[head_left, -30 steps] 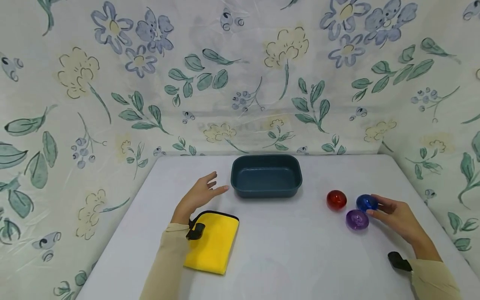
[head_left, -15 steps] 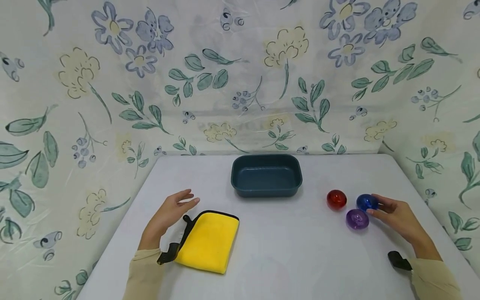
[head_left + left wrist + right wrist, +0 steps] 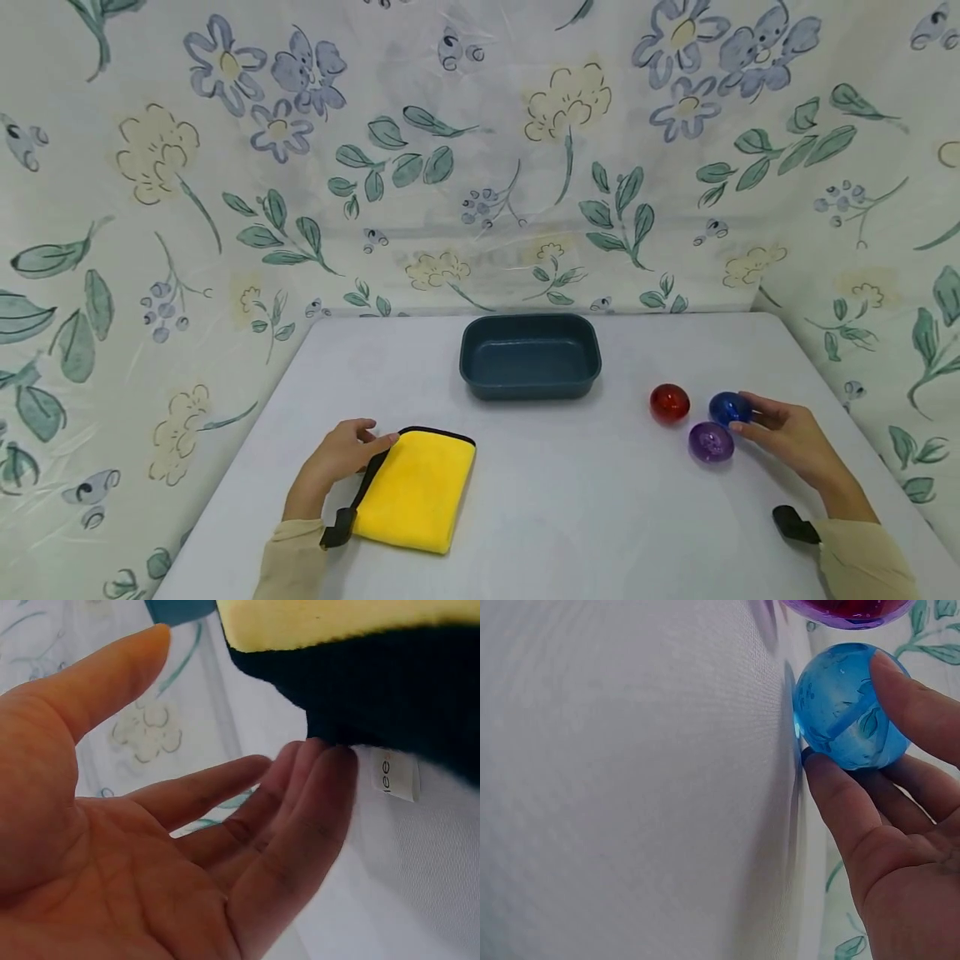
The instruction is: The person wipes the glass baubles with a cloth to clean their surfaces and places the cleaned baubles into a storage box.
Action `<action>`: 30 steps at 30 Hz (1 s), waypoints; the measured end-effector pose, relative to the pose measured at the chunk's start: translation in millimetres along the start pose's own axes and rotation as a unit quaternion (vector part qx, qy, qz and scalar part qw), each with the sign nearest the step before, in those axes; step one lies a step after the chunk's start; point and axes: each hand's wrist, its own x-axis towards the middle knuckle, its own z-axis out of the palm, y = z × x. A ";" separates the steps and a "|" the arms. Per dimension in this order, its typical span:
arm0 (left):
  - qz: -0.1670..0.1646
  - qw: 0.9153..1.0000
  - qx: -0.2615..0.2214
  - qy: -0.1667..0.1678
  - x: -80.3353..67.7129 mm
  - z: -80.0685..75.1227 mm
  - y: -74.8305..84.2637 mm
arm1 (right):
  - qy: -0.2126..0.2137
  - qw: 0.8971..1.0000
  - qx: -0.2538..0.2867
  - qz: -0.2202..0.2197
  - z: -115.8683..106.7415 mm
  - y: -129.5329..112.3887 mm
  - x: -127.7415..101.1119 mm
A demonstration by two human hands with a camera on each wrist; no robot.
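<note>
My left hand (image 3: pixel 341 462) is at the left edge of a folded yellow cloth (image 3: pixel 420 492) with black edging. In the left wrist view the fingertips (image 3: pixel 337 761) reach the cloth's dark edge (image 3: pixel 360 690), beside a small white tag (image 3: pixel 396 774), while the thumb stands apart from them. On the right, my right hand (image 3: pixel 791 437) holds a translucent blue ball (image 3: pixel 730 408) between thumb and fingers, low at the white table. The right wrist view shows the thumb on one side of the blue ball (image 3: pixel 851 705) and fingers on the other.
A translucent purple ball (image 3: pixel 711 442) sits right by the blue one, with a red ball (image 3: pixel 669 404) to its left. Farther back stands a dark teal rectangular tray (image 3: pixel 531 392). Floral sheeting (image 3: pixel 510 275) rises behind the white table (image 3: pixel 562 500) and at its sides.
My left hand has drawn back from beside the tray, leftward and nearer, then come down to the cloth's edge. The right hand keeps its hold on the blue ball. The head view tilts slightly.
</note>
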 end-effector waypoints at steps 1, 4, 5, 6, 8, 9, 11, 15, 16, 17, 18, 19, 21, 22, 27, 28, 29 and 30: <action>-0.001 1.000 0.011 0.001 -0.2 0.4 -0.2 | 0.000 1.000 -0.001 0.001 -0.1 -0.7 -0.2; -0.011 0.999 0.033 0.005 -1.2 1.6 -1.3 | 0.000 1.000 -0.003 -0.001 -0.8 -1.4 0.1; -0.014 0.999 0.037 0.007 -2.0 1.6 -1.0 | 0.002 1.000 -0.005 -0.002 -1.0 -1.6 0.3; -0.019 0.999 0.041 0.009 -2.9 1.5 -0.6 | 0.003 1.000 -0.006 -0.002 -1.3 -1.5 0.6; -0.031 0.998 0.049 0.012 -4.0 1.0 0.7 | 0.004 1.000 -0.008 -0.003 -2.1 -1.6 0.8; -0.035 0.998 0.051 0.012 -4.3 0.7 1.1 | 0.004 1.000 -0.007 -0.004 -2.3 -1.6 0.8; -0.041 0.998 0.054 0.013 -4.5 0.0 1.9 | 0.006 1.000 -0.006 -0.003 -2.6 -1.7 1.1; -0.047 0.998 0.047 0.001 -4.3 0.9 0.3 | 0.006 1.000 0.001 -0.007 -1.9 -1.4 1.8; -0.047 0.998 0.044 -0.004 -4.1 1.6 -0.4 | 0.007 1.000 0.001 -0.008 -1.5 -1.3 2.1; -0.046 0.998 0.040 -0.010 -3.8 2.7 -1.2 | 0.008 1.000 0.001 -0.009 -1.0 -1.3 2.2; -0.044 0.998 0.037 -0.016 -3.4 3.9 -2.2 | 0.009 1.000 0.001 -0.009 -0.6 -1.2 2.4; -0.042 0.998 0.031 -0.022 -3.0 5.1 -2.9 | 0.009 1.000 0.001 -0.009 -0.2 -0.9 2.5; -0.036 0.999 0.019 -0.032 -3.4 7.1 -4.1 | 0.008 1.000 -0.001 -0.008 0.4 -0.3 2.6; -0.034 0.999 0.011 -0.037 -4.0 8.0 -4.4 | 0.008 1.000 0.000 -0.007 0.7 -0.4 2.4; -0.022 0.997 -0.040 -0.061 -8.0 8.5 -6.2 | 0.008 1.000 0.000 -0.008 1.0 0.3 1.6; -0.019 0.996 -0.052 -0.069 -8.4 7.9 -6.7 | 0.009 1.000 -0.001 -0.007 1.0 0.4 1.3; -0.015 0.995 -0.063 -0.078 -8.6 7.1 -7.5 | 0.008 1.000 -0.001 -0.006 0.9 0.7 1.0; -0.010 0.993 -0.075 -0.091 -8.7 6.2 -8.3 | 0.008 1.000 0.000 -0.005 0.8 0.9 0.7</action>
